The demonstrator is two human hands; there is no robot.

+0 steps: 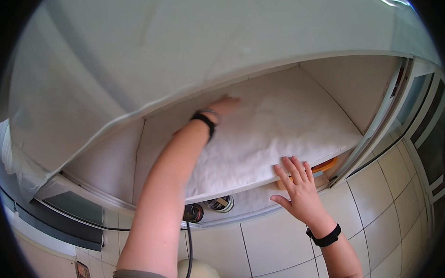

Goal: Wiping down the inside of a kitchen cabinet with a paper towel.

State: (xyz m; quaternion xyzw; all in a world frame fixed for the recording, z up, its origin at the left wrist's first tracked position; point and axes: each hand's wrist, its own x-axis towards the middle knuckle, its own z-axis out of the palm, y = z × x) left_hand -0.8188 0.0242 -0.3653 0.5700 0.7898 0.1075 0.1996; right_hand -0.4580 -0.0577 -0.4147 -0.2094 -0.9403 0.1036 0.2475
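Inside a low cabinet, a pale, wrinkled liner sheet (259, 129) covers the shelf. My left hand (226, 105) reaches in over the back part of this sheet; motion blurs its fingers, and I cannot tell whether they grip anything. A black band and a thin bracelet circle that wrist. At the shelf's front edge (243, 186), my right hand (299, 193) has its fingers spread, fingertips at the sheet's front border and nothing in its grasp. A black wristband (325, 236) is on the right wrist.
Below the shelf sit a dark jar-like container (193, 213), a round container (222, 204) and an orange object (330, 164). A translucent cover (174, 45) drapes the cabinet top. Sliding door frames (377, 118) stand at right. A black cable (190, 244) crosses above the tiled floor (274, 240).
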